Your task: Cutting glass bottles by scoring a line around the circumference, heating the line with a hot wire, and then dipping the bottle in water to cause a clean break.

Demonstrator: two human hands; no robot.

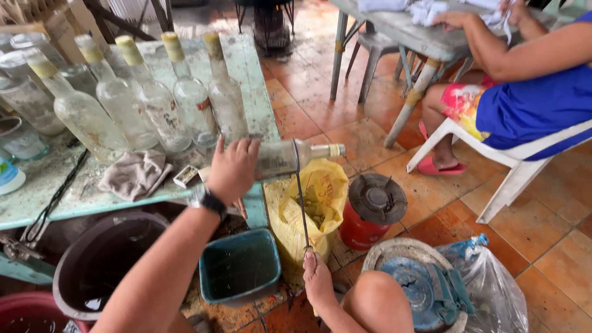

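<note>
The right hand (pixel 317 279) sits lowest in view, just in front of the green bin (pixel 240 266), its fingers closed around the lower end of a thin dark rod (pixel 300 197). The rod rises from that fist, past the yellow sack (pixel 320 197) right of the bin, and its upper end lies across the bottle (pixel 290 157). Whether the rod's tip goes into the bottle cannot be told.

The left hand (pixel 233 169), with a black watch (pixel 209 201) at the wrist, is above the bin at the edge of the table (pixel 80 197). Its fingers wrap the thick end of the clear glass bottle, which lies on its side in the air beyond the table's corner, its neck and yellow cap pointing right, above the yellow sack.

Left of the bin stands a dark bucket (pixel 102 262), and a red tub (pixel 28 311) shows at the lower left corner. Right of the sack stands a red can with a dark round lid (pixel 373 209).

On the table, left of the bin and further off, lie a grey rag (pixel 132 174) and a small box (pixel 185 176). Behind them stands a row of clear bottles with yellow caps (pixel 154 98), close together.

Far right of the bin, another person in a blue shirt (pixel 536 102) sits on a white plastic chair (pixel 518 160) at a grey table (pixel 407 37), hands on white cloth.
</note>
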